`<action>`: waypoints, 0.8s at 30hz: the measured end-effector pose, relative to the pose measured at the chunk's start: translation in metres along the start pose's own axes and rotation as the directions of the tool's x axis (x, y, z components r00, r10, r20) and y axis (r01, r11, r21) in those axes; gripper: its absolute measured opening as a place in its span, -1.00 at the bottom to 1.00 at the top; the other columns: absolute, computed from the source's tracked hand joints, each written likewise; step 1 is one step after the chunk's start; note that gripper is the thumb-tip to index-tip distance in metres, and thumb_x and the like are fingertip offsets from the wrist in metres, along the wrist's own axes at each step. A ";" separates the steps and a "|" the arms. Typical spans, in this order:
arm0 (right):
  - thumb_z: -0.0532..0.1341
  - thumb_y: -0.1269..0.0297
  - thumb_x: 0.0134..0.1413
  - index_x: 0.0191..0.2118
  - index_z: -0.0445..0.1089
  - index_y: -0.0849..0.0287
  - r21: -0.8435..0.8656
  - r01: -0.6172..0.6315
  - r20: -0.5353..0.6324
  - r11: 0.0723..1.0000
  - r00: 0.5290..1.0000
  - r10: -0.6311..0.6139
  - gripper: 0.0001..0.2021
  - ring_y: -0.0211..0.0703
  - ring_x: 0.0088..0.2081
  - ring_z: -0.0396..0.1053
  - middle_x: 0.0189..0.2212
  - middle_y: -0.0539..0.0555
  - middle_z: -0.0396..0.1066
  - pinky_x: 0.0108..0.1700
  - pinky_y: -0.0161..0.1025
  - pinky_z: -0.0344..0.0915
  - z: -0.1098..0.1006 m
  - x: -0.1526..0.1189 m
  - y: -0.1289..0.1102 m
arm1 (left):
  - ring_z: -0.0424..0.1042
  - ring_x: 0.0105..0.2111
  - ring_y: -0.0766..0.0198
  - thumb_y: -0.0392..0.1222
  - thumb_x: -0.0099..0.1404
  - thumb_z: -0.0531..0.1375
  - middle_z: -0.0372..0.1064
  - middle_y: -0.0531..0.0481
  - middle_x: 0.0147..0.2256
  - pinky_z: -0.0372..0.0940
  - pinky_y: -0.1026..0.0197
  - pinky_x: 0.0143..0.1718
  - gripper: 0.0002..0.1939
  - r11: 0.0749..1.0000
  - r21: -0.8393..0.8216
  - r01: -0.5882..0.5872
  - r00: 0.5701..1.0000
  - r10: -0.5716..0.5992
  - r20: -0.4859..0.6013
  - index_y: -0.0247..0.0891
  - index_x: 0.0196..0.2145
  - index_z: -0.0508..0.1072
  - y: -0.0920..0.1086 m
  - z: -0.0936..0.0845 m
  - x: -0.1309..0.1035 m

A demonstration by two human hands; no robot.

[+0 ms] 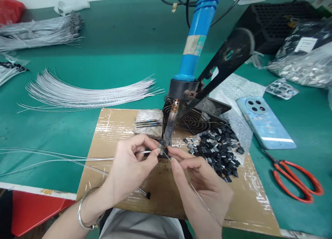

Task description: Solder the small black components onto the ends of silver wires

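Note:
A soldering iron point(190, 59) with a blue handle hangs tip down in a black bracket point(220, 67). My left hand point(132, 166) is closed in a pinch on a white wire point(98, 159), its end close to the iron's tip point(168, 128). Between the thumb and fingers of my right hand point(204, 183) runs a thin solder wire point(201, 199), which trails down across the palm. Both sets of fingertips nearly meet below the tip, and they partly hide the joint. Under my left wrist pokes out a wire end with a black cap point(147, 195).
Cardboard point(249, 201) covers the work spot on the green table. Small black connectors point(220, 149) are heaped at right, near a phone point(264, 123) and red-handled scissors point(295, 180). A round-grilled fan point(192, 119) stands behind the tip. White wires point(88, 93) lie bundled at left.

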State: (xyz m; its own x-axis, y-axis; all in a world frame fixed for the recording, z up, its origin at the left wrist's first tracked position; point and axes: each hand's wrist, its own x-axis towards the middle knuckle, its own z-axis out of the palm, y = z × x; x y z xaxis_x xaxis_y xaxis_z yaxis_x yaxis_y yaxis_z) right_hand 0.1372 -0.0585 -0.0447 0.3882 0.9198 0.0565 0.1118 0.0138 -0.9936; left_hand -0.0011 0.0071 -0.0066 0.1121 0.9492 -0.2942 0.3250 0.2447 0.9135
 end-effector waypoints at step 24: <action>0.36 0.33 0.25 -0.39 0.45 0.11 -0.055 0.028 -0.008 0.998 1.000 -0.029 -0.83 -0.04 -0.06 0.65 -0.09 0.15 0.68 -0.05 -0.23 0.55 0.002 -0.001 -0.003 | 0.29 -0.52 0.35 -0.21 0.19 0.26 0.56 -0.11 -0.34 -0.01 0.27 -0.55 -0.88 1.000 -0.006 -0.014 1.000 0.014 -0.007 -0.29 -0.46 0.50 -0.004 0.000 -0.002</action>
State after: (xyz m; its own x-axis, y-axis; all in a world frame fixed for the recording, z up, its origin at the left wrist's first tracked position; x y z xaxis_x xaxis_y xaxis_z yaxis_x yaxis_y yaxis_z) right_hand 0.1347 -0.0583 -0.0422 0.3920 0.9160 0.0859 0.1732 0.0182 -0.9847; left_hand -0.0029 0.0047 -0.0092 0.1097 0.9538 -0.2796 0.3178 0.2329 0.9191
